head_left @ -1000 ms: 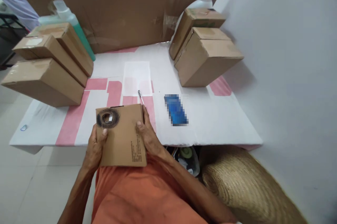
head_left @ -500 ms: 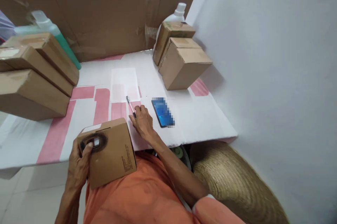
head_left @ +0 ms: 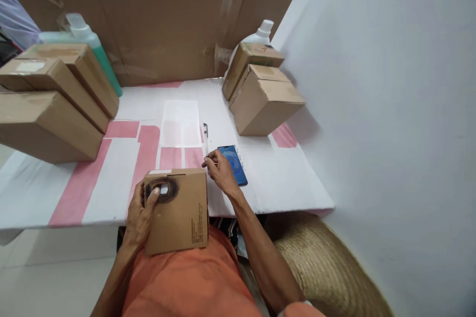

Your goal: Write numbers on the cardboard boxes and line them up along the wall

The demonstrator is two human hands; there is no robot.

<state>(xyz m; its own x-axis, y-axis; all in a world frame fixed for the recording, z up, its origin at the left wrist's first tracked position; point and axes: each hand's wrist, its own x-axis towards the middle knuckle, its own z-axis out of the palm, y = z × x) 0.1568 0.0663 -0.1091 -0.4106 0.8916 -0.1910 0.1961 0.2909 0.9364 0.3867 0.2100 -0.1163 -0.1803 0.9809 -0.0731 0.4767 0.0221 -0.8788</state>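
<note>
My left hand grips the left side of a brown cardboard box, its thumb at a hole ringed with black scribble. The box rests against my lap and the table's front edge, with small print low on its right side. Between the fingertips of my right hand is a pen, its clip end pointing away from me. A phone with a blue screen lies partly behind that hand. Beyond the box, a sheet of thin white paper lies flat on the table.
Several brown boxes stand at the left, before a bottle of green liquid. Two more boxes and a white bottle stand at the back right. A cardboard panel closes the back. A woven straw item sits below the table's right corner.
My right hand has closed on the pen and shifted right, turning it more upright in the picture. The box and my left hand have moved right in view as the camera view shifted.
</note>
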